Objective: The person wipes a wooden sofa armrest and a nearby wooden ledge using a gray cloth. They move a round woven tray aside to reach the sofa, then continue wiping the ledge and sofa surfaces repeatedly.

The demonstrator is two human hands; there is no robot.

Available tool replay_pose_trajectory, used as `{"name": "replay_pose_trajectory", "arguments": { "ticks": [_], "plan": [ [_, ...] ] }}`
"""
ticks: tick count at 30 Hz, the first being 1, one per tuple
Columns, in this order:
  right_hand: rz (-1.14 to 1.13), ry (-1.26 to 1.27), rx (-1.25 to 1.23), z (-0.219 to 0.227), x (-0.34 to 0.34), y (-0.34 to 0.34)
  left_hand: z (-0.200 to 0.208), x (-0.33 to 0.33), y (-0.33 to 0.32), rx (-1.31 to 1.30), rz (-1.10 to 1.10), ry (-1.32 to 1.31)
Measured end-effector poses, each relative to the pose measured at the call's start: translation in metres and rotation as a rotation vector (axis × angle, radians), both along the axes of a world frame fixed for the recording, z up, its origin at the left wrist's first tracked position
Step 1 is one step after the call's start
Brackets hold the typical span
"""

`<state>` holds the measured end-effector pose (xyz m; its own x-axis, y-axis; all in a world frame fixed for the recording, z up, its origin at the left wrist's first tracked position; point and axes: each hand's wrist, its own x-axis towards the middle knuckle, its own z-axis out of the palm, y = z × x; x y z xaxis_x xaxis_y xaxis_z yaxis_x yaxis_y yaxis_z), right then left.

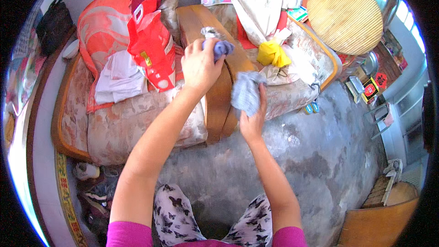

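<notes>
Plenty of mottled grey floor (315, 155) is showing below and to the right of a person's right hand (254, 121), while two floral seats (141, 130) are standing to the left of the left hand (200, 64) and beyond the right. Brown wood (218, 110) is dividing the seats, running between the two hands. To the far left of the left hand, an orange-and-white cloth (98, 23) is draping one seat; beyond the right hand, a white sheet (256, 0) is lying across the other. Well apart, a round ridged disc (345, 16) is leaning into view up and to the right of the right hand. A red bag (155, 59) is lying near the left hand, on its left, with folded white cloth (121, 75) sitting farther out. Both hands are grasping fabric: the right is holding a grey cloth (247, 93) by its lower right edge, between thumb and fingers. Just beyond that hand, a yellow bundle (273, 54) is resting. Smallest, a bunched purple cloth (222, 49) is poking from the left hand's curled fingers.
</notes>
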<state>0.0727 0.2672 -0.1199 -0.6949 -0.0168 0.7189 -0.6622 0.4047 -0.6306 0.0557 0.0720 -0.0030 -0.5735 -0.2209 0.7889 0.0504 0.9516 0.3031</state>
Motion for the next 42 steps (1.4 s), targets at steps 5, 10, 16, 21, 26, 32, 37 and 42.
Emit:
{"name": "replay_pose_trajectory", "arguments": {
  "ticks": [5, 10, 16, 21, 26, 32, 37, 42],
  "plan": [
    [0.008, 0.053, 0.309, 0.063, -0.059, -0.034, -0.005, 0.006, -0.008, -0.090, 0.058, 0.004],
    [0.137, -0.217, 0.571, 0.120, -0.147, -0.065, 0.007, -0.003, 0.014, -0.038, 0.054, -0.021],
    [0.075, -0.215, 0.641, 0.119, -0.143, -0.075, 0.005, -0.014, -0.003, -0.041, 0.037, -0.196],
    [0.026, -0.149, 0.605, 0.101, -0.086, -0.045, 0.022, -0.021, -0.033, 0.003, -0.159, -0.438],
    [-0.066, -0.118, 0.634, 0.096, -0.024, -0.020, 0.019, -0.022, -0.033, 0.121, -0.197, -0.327],
    [-0.002, -0.142, 0.605, 0.094, -0.034, -0.020, 0.008, -0.012, -0.031, 0.455, -0.264, -0.082],
    [0.083, -0.134, 0.773, 0.107, -0.104, -0.052, 0.000, -0.009, -0.036, 0.397, -0.267, 0.075],
    [0.502, -0.186, 0.616, 0.119, -0.191, -0.101, 0.002, -0.003, -0.032, 0.205, -0.202, 0.060]
  ]
}}
